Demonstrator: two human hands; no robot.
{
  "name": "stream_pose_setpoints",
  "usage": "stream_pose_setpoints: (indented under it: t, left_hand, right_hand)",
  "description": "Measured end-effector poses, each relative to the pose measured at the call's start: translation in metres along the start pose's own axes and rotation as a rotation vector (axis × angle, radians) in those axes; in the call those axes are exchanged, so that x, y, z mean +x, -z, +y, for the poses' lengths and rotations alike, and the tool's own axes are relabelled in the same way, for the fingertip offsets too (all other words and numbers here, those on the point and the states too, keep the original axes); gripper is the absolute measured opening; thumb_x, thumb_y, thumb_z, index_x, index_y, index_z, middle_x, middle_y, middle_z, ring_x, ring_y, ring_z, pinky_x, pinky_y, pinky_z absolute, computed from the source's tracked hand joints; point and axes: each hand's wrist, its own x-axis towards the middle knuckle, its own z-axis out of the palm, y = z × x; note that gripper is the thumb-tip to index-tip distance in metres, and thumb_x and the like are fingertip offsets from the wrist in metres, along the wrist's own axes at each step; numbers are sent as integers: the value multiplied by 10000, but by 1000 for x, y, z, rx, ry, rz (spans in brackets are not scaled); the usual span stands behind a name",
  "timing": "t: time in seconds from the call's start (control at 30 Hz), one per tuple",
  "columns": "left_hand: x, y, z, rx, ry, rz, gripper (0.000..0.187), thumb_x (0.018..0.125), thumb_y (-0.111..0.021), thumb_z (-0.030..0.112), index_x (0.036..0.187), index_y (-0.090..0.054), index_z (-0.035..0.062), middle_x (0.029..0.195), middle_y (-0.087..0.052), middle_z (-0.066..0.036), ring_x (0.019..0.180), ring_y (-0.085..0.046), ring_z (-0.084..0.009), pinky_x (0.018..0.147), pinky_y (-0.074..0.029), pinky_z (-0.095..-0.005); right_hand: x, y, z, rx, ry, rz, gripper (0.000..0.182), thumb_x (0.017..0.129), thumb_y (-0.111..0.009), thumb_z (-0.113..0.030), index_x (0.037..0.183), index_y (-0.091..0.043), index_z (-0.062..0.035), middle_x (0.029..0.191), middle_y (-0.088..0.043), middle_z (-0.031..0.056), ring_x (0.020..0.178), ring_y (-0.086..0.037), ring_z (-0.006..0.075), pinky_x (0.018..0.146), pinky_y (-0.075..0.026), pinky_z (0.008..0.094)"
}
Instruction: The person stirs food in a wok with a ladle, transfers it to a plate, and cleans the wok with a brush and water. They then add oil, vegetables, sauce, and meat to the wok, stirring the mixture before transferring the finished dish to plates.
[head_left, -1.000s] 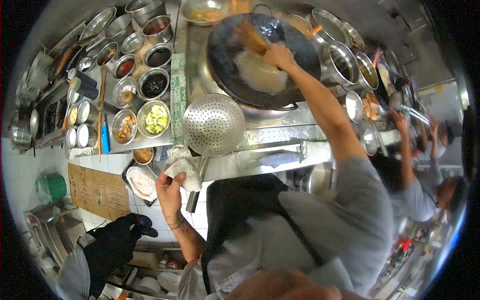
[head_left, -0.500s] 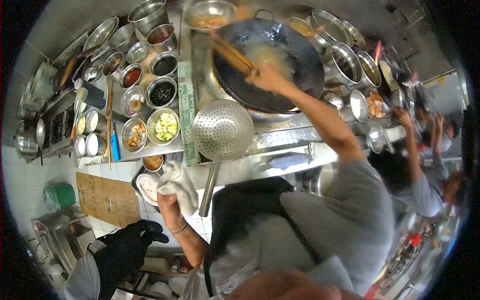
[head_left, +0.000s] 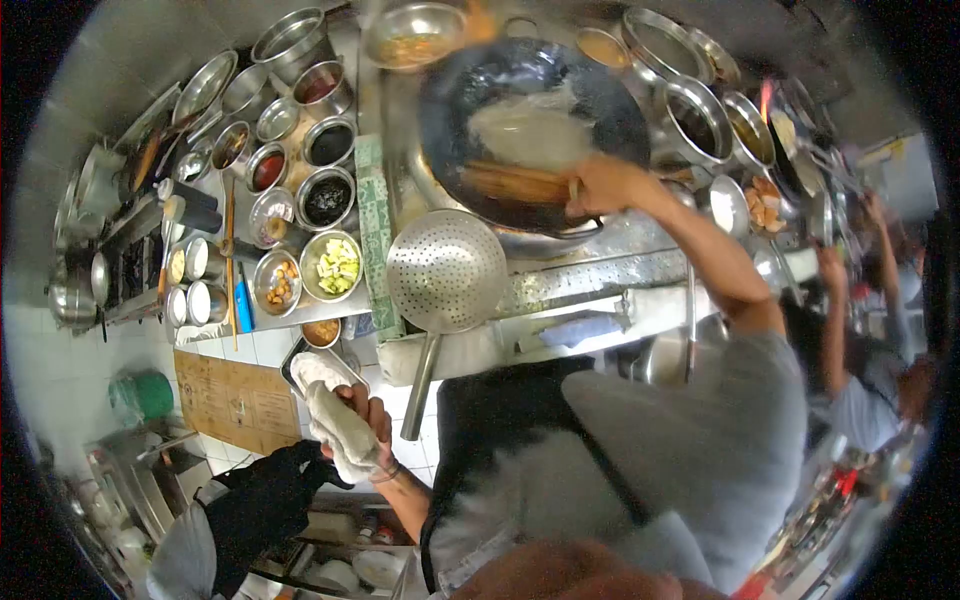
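My right hand point(head_left: 612, 186) is closed round the end of a bamboo wok brush point(head_left: 520, 183), whose bristles lie inside the black wok point(head_left: 455, 105) near its front side. Cloudy liquid point(head_left: 535, 128) is pooled in the wok beyond the brush and looks blurred. Over the floor at the left, my left hand point(head_left: 372, 425) grips a white cloth point(head_left: 338, 418), fingers wrapped round it. A perforated metal strainer point(head_left: 447, 268) rests on the counter between the wok and the bowls, its handle pointing toward me.
Metal bowls of sauces and chopped green vegetable point(head_left: 333, 268) stand on the left counter. More pots point(head_left: 693, 118) crowd the wok's right. A person in black point(head_left: 255, 500) is at the lower left; other people work at the right. Flame point(head_left: 768, 103) shows at upper right.
My right hand has moved right and nearer me, bringing the brush from the wok's left edge to its front side. My left hand has turned the cloth and moved slightly lower.
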Motion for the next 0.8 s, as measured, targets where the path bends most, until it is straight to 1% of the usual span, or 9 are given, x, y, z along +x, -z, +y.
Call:
stream_pose_setpoints:
  t: [0.13, 0.23, 0.4, 0.47, 0.57, 0.6, 0.67, 0.77, 0.8]
  left_hand:
    - [26, 0, -25, -96, 107, 43, 648, 828, -647, 501, 1161, -505, -37, 811, -358, -45, 693, -349, -167, 581, -315, -288]
    - [43, -9, -43, -95, 166, 32, 622, 800, -658, 512, 1127, -530, -1, 879, -360, -53, 762, -354, -179, 651, -337, -328]
    - [45, -16, -62, 174, 42, 176, 596, 767, -664, 404, 1199, -516, 22, 1068, -451, -121, 897, -468, -240, 720, -488, -368]
    - [50, -21, -73, 107, 87, 250, 611, 764, -646, 321, 1278, -472, 41, 1245, -463, -182, 921, -531, -258, 736, -561, -382]
    - [82, 4, -93, 266, 361, 231, 517, 848, -590, 202, 1307, -446, 13, 1137, -565, -187, 850, -585, -260, 765, -557, -378]
    - [91, -1, -102, 350, 401, 264, 493, 860, -590, 211, 1289, -459, 4, 1102, -586, -179, 843, -601, -264, 752, -559, -381]
    - [98, -12, -131, 507, 468, 339, 452, 884, -589, 227, 1251, -484, -15, 1032, -627, -164, 828, -634, -271, 726, -562, -388]
    - [107, 6, -163, 475, 559, 420, 428, 917, -584, 274, 1205, -508, -33, 1019, -643, -157, 863, -655, -281, 720, -564, -406]
    - [115, 10, -173, 513, 613, 371, 475, 965, -497, 410, 1205, -520, 1, 1029, -643, -156, 861, -652, -272, 721, -565, -415]
  right_hand:
    - [84, -22, 26, -12, -550, -86, 446, 779, -699, -306, 1144, -624, -60, 919, -676, 226, 895, -665, 367, 806, -519, 455]
    - [57, -4, -33, 181, -379, -21, 324, 762, -659, -257, 1000, -683, -39, 883, -677, 247, 833, -679, 379, 748, -543, 461]
    - [-18, 18, -24, 17, 77, -97, 440, 781, -670, -273, 1151, -629, -39, 844, -681, 235, 836, -679, 369, 749, -527, 457]
    - [13, 25, -27, 45, -178, -196, 414, 772, -656, -243, 1126, -634, -30, 821, -681, 226, 816, -680, 367, 715, -526, 464]
    - [82, -17, -11, 107, -436, -171, 363, 766, -613, -190, 1085, -636, -18, 787, -677, 216, 786, -681, 361, 662, -520, 473]
    - [58, -10, -23, 50, -309, -1, 262, 738, -572, -192, 793, -691, 34, 870, -683, 225, 797, -676, 365, 689, -538, 448]
    - [2, 4, -33, -59, -42, -24, 262, 759, -640, -152, 974, -676, -7, 818, -688, 206, 785, -680, 384, 691, -540, 475]
    - [-23, 12, -10, -314, -295, -98, 230, 794, -585, -183, 887, -720, -20, 927, -708, 165, 854, -697, 323, 741, -568, 416]
    - [-16, 11, -5, -253, -375, -114, 226, 803, -583, -174, 904, -721, -26, 934, -710, 156, 865, -698, 316, 747, -569, 411]
